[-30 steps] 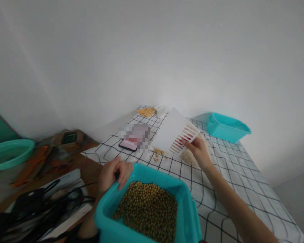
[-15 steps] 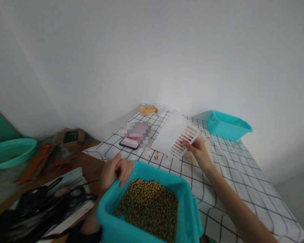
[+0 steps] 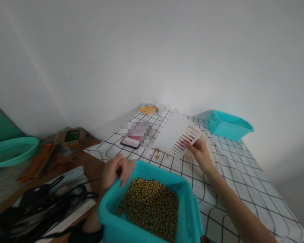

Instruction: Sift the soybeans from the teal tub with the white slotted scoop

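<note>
My left hand point(image 3: 118, 169) has its fingers hooked over the left rim of a turquoise plastic bin point(image 3: 184, 202). Many small round greenish-brown pieces, like beans point(image 3: 152, 206), cover the bin's bottom. Held out over the checked cloth, a flat white plastic sheet with a row of slots point(image 3: 173, 130) is pinched at its slotted end by my right hand point(image 3: 199, 148). Behind that hand lies a pale, lumpy mass point(image 3: 207, 143), partly hidden, whose kind I cannot make out. A few tan bits point(image 3: 157, 156) lie loose on the cloth between sheet and bin.
A second turquoise bin point(image 3: 229, 125) stands at the table's far right by the wall. On the checked tablecloth point(image 3: 245, 175) are a phone point(image 3: 130, 141), partly blurred, and a yellow cloth point(image 3: 148, 109). Cables point(image 3: 63, 195) and a green basin point(image 3: 14, 152) are at left.
The view has shifted very slightly. Both hands keep their holds, and the white slotted sheet stays in nearly the same place, tilted a little differently.
</note>
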Demonstrator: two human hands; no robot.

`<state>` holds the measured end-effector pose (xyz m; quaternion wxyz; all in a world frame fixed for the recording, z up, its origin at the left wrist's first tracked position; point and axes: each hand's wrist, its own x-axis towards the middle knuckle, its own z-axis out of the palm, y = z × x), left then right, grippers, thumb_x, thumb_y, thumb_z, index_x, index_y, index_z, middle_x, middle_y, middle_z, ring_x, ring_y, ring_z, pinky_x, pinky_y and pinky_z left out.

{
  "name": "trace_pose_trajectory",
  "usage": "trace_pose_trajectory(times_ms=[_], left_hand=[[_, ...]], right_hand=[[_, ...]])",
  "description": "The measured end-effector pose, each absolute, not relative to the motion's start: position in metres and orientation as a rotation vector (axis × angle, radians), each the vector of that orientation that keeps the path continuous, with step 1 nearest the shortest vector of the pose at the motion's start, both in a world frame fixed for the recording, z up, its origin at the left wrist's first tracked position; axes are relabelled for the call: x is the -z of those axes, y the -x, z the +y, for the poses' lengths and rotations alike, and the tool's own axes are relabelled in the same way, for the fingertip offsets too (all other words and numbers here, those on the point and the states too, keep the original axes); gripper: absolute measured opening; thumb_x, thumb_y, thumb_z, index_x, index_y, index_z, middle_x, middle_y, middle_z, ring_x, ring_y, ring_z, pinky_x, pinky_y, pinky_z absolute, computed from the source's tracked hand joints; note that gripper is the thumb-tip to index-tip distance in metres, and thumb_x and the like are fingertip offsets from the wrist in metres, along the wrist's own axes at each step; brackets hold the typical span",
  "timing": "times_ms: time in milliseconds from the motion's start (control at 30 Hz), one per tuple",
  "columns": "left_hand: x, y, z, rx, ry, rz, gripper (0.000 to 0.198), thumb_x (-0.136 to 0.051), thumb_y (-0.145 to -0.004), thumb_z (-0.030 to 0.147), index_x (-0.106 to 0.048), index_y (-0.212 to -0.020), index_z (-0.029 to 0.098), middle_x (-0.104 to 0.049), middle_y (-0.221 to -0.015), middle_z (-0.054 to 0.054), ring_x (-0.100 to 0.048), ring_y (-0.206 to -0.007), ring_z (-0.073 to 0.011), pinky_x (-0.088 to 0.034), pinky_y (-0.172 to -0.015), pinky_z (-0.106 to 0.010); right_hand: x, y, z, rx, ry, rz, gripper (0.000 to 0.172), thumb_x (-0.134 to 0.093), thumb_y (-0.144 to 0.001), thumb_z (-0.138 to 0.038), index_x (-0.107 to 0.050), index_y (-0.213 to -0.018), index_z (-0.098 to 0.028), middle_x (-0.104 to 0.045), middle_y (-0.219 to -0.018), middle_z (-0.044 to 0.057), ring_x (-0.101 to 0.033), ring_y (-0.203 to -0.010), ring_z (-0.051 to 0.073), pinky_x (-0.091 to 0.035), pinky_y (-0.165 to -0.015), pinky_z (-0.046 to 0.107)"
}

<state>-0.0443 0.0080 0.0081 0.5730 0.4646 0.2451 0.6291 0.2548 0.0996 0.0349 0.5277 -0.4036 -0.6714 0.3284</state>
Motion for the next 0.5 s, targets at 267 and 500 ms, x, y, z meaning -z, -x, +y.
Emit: trace_pose_trajectory(times_ms=[267, 500], left_hand=[[-0.0061, 0.0445, 0.0078, -1.477, -1.091, 0.551, 0.065, -0.041, -0.105, 0.036, -0.054, -0.044, 0.020, -0.043, -0.035, -0.003, -0.032, -0.039, -0.0151, -0.032, -0.061, -0.036], [-0.0005, 0.0445, 0.0110, -1.486, -1.076, 0.484, 0.064, -0.039, -0.105, 0.036, -0.057, -0.045, 0.022, -0.043, -0.034, -0.002, -0.033, -0.039, -0.0149, -0.029, -0.060, -0.036]], right_hand=[[-0.0376, -0.2510, 0.0946, -0.855, 0.951, -1.597, 0.032, -0.080, -0.082, -0.054, -0.079, -0.096, -0.024, -0.083, -0.100, 0.007, -0.078, -0.091, 0.029, -0.062, -0.089, 0.047], [-0.0356, -0.2498, 0.0924, -0.885, 0.937, -1.615, 0.029, -0.079, -0.085, -0.050, -0.079, -0.098, -0.025, -0.083, -0.103, 0.006, -0.077, -0.092, 0.029, -0.062, -0.090, 0.047]])
